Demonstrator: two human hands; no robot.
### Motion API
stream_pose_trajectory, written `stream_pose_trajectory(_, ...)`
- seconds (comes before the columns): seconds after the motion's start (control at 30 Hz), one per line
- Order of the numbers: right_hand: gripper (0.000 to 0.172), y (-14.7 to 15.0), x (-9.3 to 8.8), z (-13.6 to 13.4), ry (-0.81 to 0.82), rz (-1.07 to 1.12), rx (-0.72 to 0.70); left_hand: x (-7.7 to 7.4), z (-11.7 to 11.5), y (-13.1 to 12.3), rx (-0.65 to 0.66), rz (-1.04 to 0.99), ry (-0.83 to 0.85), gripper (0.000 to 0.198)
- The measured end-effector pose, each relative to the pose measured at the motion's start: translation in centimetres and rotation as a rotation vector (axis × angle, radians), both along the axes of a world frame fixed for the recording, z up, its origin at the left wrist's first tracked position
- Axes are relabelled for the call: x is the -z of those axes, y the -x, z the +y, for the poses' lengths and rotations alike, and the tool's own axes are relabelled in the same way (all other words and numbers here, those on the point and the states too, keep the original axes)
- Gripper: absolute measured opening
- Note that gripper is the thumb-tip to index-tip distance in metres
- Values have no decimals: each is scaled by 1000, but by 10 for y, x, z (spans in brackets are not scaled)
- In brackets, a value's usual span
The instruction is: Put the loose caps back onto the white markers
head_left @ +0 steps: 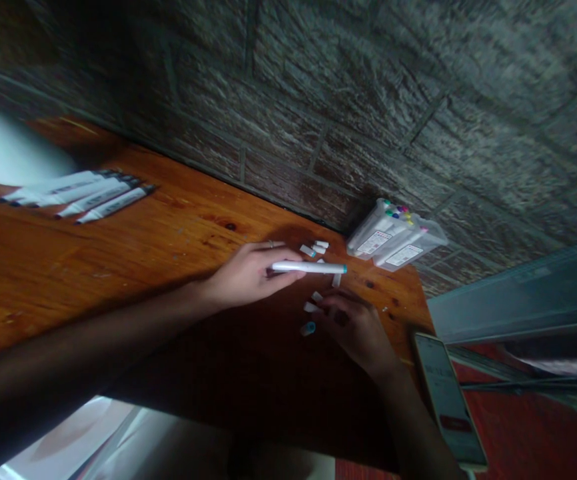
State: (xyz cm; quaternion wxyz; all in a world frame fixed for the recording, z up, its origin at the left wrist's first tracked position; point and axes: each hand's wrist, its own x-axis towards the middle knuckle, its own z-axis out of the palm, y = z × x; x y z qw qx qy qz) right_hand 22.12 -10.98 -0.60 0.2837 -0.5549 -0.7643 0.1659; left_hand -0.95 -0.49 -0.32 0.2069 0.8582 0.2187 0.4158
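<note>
My left hand [248,275] is closed around the rear end of a white marker [313,267], held level above the table with its teal end pointing right. My right hand [356,328] is low over the table, fingers bent together, their tips at a small white cap [311,307]. Another white piece [317,296] lies just beside those fingertips. A teal-ended cap [308,329] rests a little nearer to me. Beyond the marker several more small white caps [320,247] lie loose, one with a teal edge [307,251]. Shadow blurs the right fingers.
Clear plastic cases [393,240] with colourful-ended markers stand at the back right against the stone wall [288,120]. Several white markers [113,203] lie in a row at the left, by a blurred white object [8,147]. A phone [448,400] lies at the table's right edge.
</note>
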Motion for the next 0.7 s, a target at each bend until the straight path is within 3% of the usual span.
stream_pose_trajectory(0.7, 15, 2, 4, -2, -16, 60, -60, 2, 2, 0, 15, -1, -20, 16)
